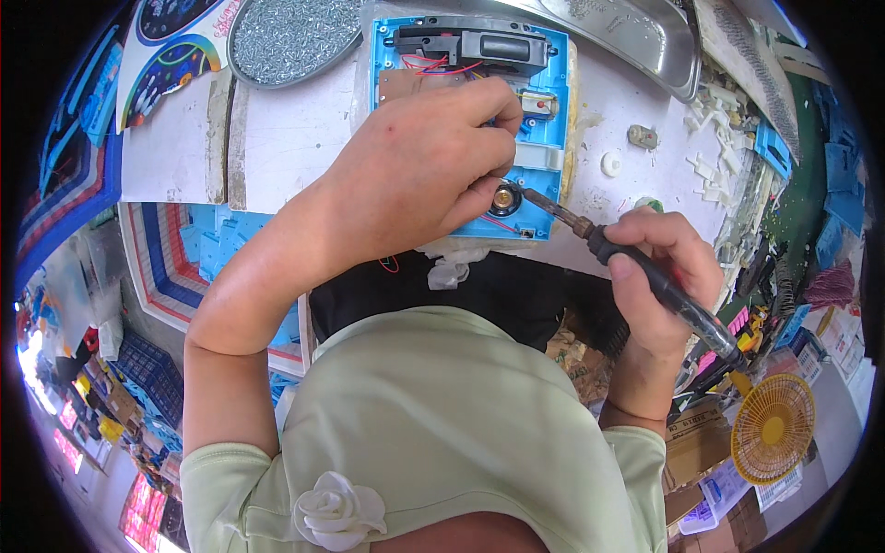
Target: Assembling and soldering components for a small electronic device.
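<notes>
My right hand (pixel 668 267) grips a soldering iron (pixel 698 323) by its black handle. The iron's metal tip points left and reaches the edge of a small round speaker (pixel 506 198) in a light-blue plastic casing (pixel 557 64). My left hand (pixel 419 166) lies over the casing, with thumb and fingers closed just above the speaker. What they pinch, if anything, is hidden. At the casing's far end sits a black module (pixel 502 48) with red wires (pixel 452 69) beside it. A small motor (pixel 538 105) shows right of my left fingers.
An oval metal tray of screws (pixel 293 41) stands at the far left, a steel tray (pixel 678 64) at the far right. Loose white plastic parts (pixel 714 138), a small motor (pixel 643 137) and a white round piece (pixel 610 164) lie on the right. A yellow fan (pixel 772 429) stands lower right.
</notes>
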Tool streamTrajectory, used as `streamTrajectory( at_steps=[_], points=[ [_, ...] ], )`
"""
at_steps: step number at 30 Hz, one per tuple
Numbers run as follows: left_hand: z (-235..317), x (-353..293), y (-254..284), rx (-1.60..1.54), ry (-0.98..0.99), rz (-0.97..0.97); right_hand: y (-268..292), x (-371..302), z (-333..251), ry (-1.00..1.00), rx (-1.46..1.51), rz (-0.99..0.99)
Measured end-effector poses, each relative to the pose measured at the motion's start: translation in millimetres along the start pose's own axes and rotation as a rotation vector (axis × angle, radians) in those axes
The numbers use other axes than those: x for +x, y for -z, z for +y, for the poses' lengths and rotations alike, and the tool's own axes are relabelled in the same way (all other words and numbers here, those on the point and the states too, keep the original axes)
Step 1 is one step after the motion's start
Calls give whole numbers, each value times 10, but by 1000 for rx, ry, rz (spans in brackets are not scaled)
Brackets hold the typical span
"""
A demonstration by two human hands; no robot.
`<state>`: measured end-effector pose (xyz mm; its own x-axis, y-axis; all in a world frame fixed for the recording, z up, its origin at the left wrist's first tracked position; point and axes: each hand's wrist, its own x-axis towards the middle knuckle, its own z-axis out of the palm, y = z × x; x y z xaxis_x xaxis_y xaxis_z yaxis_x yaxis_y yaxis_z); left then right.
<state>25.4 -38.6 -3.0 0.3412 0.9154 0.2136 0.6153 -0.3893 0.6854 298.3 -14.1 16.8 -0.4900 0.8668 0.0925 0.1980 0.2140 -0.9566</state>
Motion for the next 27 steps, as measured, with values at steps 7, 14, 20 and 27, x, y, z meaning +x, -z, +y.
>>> streamTrajectory(
  at_steps=[7, 14, 20, 27],
  points=[
    [11, 4, 16, -3, 12, -5, 157, -123, 53, 24, -7, 73],
    [-15, -24, 15, -53, 28, -10, 194, -86, -16, 40, 49, 65],
    [53, -25, -41, 0, 7, 38, 227, -113, 28, -10, 28, 48],
    [42, -45, -29, 34, 1, 42, 240, -139, 83, 1, 21, 51]
  ],
)
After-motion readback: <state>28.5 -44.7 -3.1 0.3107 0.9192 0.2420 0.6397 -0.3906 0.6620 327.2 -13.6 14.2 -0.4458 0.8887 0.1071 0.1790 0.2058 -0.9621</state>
